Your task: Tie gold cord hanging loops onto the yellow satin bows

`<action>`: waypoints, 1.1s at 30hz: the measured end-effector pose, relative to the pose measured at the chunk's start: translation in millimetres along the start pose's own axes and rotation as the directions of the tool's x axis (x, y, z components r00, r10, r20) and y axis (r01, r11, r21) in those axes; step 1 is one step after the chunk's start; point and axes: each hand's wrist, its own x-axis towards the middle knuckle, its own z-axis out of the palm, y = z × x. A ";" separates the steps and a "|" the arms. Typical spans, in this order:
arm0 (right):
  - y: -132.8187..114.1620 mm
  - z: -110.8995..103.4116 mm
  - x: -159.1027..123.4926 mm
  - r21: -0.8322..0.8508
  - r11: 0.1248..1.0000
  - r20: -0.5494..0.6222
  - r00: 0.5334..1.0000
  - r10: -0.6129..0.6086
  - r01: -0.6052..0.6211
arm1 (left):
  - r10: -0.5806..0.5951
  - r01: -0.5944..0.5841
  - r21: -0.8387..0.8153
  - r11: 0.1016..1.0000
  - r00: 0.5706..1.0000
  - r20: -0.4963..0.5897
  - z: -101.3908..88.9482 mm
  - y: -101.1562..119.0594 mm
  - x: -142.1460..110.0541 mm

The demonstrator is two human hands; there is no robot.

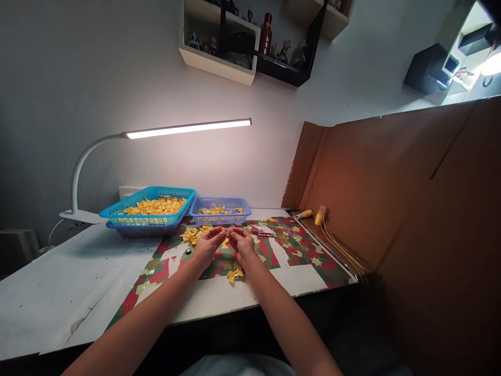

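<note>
My left hand (210,244) and my right hand (241,244) meet fingertip to fingertip over the table, both closed in a pinch. Between them is what looks like a thin cord, mostly covered by the fingers. A yellow ribbon bow (234,275) lies below my right hand near the table's front edge, with a fine strand running up from it. Behind my left hand spreads a pile of yellow bows (194,234). A small round metallic object (188,251) sits left of that hand. Pink-handled snips or a similar tool (263,234) lie beyond my right hand.
A blue basket (113,213) of yellow bows stands at the back left, beside a smaller purple-blue basket (219,218). A white lamp (188,129) arches overhead. Gold cords (340,245) and a yellow-capped bottle (320,215) lie along the cardboard wall (360,177) at right.
</note>
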 end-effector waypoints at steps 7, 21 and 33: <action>0.0 -3.2 2.2 -0.080 0.995 0.010 0.998 -0.057 0.058 | 0.009 -0.009 0.011 1.000 0.999 0.037 -1.7 -0.8 1.1; -2.6 -1.3 1.8 -0.129 0.987 0.042 0.995 -0.089 0.093 | 0.005 -0.006 0.015 1.000 0.994 0.110 1.9 3.8 -4.3; -10.7 0.8 -6.4 -0.129 0.991 0.080 0.996 -0.031 0.041 | 0.035 -0.038 0.030 0.999 0.995 0.098 1.6 5.7 -5.1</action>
